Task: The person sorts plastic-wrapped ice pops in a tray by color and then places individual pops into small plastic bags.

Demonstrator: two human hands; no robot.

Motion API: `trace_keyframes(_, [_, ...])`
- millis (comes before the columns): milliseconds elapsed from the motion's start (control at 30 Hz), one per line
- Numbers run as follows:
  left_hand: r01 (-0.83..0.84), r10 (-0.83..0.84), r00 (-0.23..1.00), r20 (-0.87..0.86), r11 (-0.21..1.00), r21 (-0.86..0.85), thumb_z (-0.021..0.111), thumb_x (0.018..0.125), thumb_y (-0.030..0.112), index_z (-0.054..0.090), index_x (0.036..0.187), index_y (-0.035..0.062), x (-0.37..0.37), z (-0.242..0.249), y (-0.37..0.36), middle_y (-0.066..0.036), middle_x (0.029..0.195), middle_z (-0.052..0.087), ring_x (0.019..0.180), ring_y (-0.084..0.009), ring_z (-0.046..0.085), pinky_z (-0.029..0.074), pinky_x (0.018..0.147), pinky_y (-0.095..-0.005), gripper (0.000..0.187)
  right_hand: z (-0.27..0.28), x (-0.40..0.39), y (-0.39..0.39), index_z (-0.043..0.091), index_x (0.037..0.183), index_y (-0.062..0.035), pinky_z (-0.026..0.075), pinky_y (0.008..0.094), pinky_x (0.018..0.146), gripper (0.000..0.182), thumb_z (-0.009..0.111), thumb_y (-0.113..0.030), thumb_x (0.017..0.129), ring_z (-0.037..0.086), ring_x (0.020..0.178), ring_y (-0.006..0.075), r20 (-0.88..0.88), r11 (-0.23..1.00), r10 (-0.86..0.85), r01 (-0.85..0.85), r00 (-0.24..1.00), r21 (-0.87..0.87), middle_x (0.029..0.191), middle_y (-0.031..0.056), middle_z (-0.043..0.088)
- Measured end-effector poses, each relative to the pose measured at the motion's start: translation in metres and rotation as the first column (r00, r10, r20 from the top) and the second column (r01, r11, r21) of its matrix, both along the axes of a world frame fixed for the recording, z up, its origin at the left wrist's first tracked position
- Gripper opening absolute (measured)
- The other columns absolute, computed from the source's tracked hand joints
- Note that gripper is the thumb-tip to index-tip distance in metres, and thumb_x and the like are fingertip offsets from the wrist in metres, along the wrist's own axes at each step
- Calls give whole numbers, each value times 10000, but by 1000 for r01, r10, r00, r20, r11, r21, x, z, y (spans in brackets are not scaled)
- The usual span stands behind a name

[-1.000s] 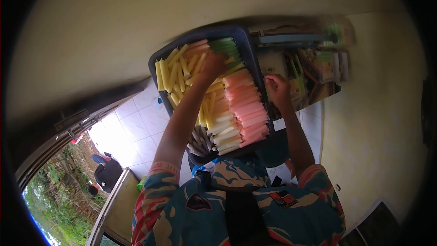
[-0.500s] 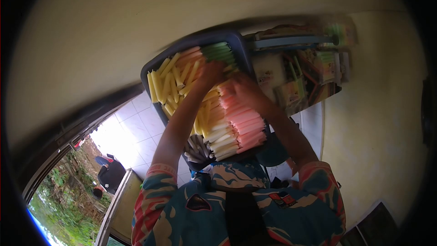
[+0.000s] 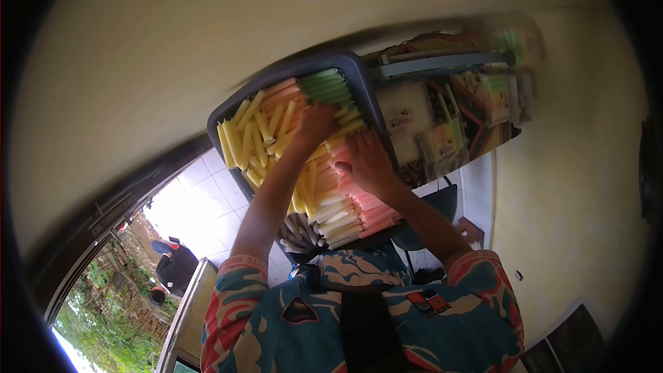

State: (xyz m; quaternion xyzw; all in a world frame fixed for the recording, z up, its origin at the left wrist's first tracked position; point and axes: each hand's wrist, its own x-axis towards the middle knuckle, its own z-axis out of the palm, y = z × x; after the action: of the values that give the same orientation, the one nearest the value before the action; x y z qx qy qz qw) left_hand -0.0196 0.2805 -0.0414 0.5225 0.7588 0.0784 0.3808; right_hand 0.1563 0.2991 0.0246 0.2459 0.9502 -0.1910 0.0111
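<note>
A dark tray point(image 3: 222, 112) holds many slim, candle-like sticks sorted loosely by colour. My left hand point(image 3: 319, 122) reaches into its upper middle, fingers curled down where green sticks point(image 3: 324, 87) meet yellow ones. What those fingers grip, if anything, is hidden. Beside it, my right hand point(image 3: 369, 160) rests over the upper end of the pink sticks point(image 3: 373, 208), fingers stretched out and thumb apart. Yellow sticks point(image 3: 246, 139) lie in a jumble at the left. White sticks point(image 3: 334, 215) and grey sticks point(image 3: 298, 232) fill the end nearest my body.
Right of the tray, a surface carries packs of pale sticks point(image 3: 442, 141) and printed packaging point(image 3: 407, 121). A light blue bar point(image 3: 445, 63) runs along its far side. The wall point(image 3: 559, 138) stands at the right. Through the doorway at lower left, a person point(image 3: 176, 266) is outside.
My right hand has drawn slightly back, its fingers now spread out over the pink sticks. My left hand has shifted slightly left and down. The view has tilted a little.
</note>
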Motion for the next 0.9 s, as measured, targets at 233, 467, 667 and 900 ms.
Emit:
trace_keyframes(233, [10,-12,1000,29,998,61,737,700,211,621,1150,166,0,-6,-2,-179,1088,628,992,-363,625,516,839,-466,466,1,-9,-4,518,1079,32,323,497,1041,600,663,-464,774,478,1060,355,64,999,-42,44,997,-31,1034,180,504])
trace_keyframes(467, [-78,55,988,147,984,159,724,689,195,622,1097,62,0,-13,-1,-245,1014,638,975,-414,610,498,834,-482,441,-20,-26,17,655,1051,-88,372,475,994,521,688,-511,749,534,1019,332,119,979,-8,32,993,-203,1009,173,562])
trace_keyframes(667, [-181,161,970,184,979,96,712,694,172,614,1110,44,-2,-7,1,-261,1020,636,956,-422,618,503,832,-465,446,-31,-38,31,710,1012,-234,382,452,996,537,708,-638,659,533,1088,327,250,969,55,8,967,-246,1097,166,583])
trace_keyframes(900, [-201,187,961,203,978,51,735,675,146,608,1200,49,-14,-6,-7,-225,1017,666,945,-364,650,501,852,-416,549,-24,-36,39,716,999,-299,392,453,982,491,717,-633,638,535,1099,301,191,960,182,-133,964,-246,1057,114,632])
